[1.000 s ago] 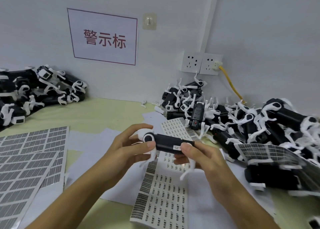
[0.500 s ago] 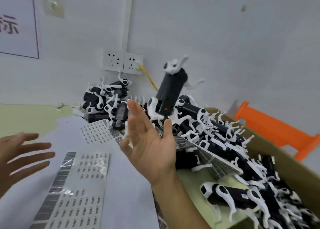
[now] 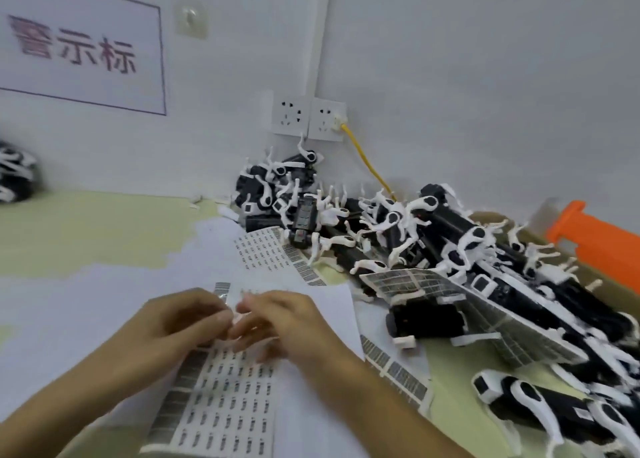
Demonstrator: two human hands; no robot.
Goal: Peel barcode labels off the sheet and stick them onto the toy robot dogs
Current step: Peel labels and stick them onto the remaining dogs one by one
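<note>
Dogs (image 3: 450, 250) lie heaped along desk's right edge and back right corner, none within reach of either grip. Label sheet (image 3: 221, 398) lies at near edge. Left hand (image 3: 180, 322) and right hand (image 3: 287, 322) meet fingertip to fingertip over its top rows; blur hides whether a label is pinched. Risk: label tears or folds onto itself. Half a second earlier both hands were spread open off the sheet, a dog in the air.

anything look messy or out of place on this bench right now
Yes. The toy robot dogs lie in a tangled heap against the wall instead of in rows, and one curled label sheet is caught among them, half buried. Loose white backing paper is strewn across the table. Nothing looks broken.
</note>
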